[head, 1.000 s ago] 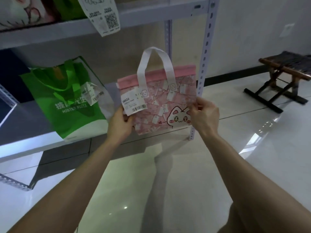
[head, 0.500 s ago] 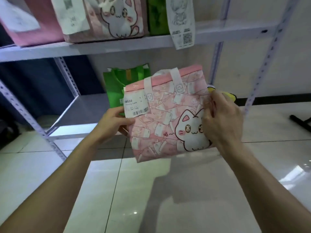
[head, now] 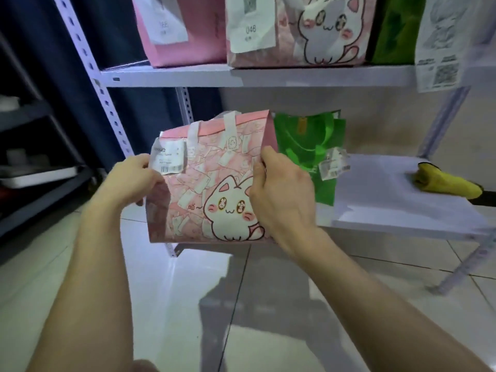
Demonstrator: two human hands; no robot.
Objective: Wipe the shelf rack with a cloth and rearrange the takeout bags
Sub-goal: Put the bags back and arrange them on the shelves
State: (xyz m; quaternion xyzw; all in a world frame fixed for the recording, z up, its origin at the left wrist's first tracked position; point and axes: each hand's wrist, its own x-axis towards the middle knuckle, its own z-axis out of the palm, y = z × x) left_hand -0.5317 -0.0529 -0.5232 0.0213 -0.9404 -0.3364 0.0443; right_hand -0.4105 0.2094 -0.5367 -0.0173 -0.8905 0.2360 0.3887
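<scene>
Your left hand (head: 134,178) and right hand (head: 279,194) pinch the pink bag (head: 209,183) by its sides, before the shelf (head: 402,210).

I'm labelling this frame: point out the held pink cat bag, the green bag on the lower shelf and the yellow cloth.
pink cat bag (head: 209,183), head view, printed front panel.
green bag (head: 308,146), head view, front below the handle.
yellow cloth (head: 445,183), head view, middle of the bundle.

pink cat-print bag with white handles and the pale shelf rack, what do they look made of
Pink cat-print bag with white handles: probably non-woven fabric, matte printed face; it creases softly and the handles are flat strips. Pale shelf rack: looks like painted metal, smooth; the uprights are thin angle posts punched with rows of holes.
</scene>
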